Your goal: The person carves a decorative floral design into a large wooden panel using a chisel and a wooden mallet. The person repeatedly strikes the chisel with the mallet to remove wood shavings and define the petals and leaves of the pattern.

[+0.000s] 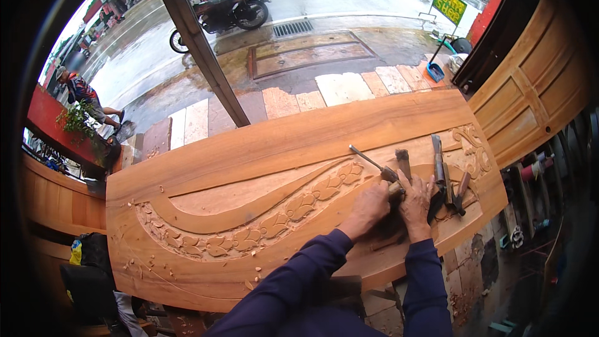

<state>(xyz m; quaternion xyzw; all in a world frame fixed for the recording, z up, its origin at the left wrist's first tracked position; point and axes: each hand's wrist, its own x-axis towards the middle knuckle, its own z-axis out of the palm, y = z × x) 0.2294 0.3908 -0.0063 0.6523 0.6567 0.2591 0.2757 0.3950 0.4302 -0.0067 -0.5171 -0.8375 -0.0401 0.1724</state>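
A large carved wooden door panel [206, 181] lies in front of me, with leaf and scroll relief cut into it. My left hand [368, 211] is closed round the handle of a chisel [368, 158], whose thin metal shaft points to the far left. Close beside it, my right hand [415, 203] curls over the tools; what lies under its fingers is partly hidden. A dark-ended tool [403, 161] sticks out just beyond that hand. Right of it lie another chisel [438, 159] and a tool with a wooden handle [462, 188], on the panel.
Wood chips [258, 269] are scattered over the panel. A panelled door [530, 81] leans at the right. A metal post [199, 50] stands beyond the far edge. Outside are a motorcycle [243, 9] on the wet street, a person [84, 95] and a blue dustpan [435, 72].
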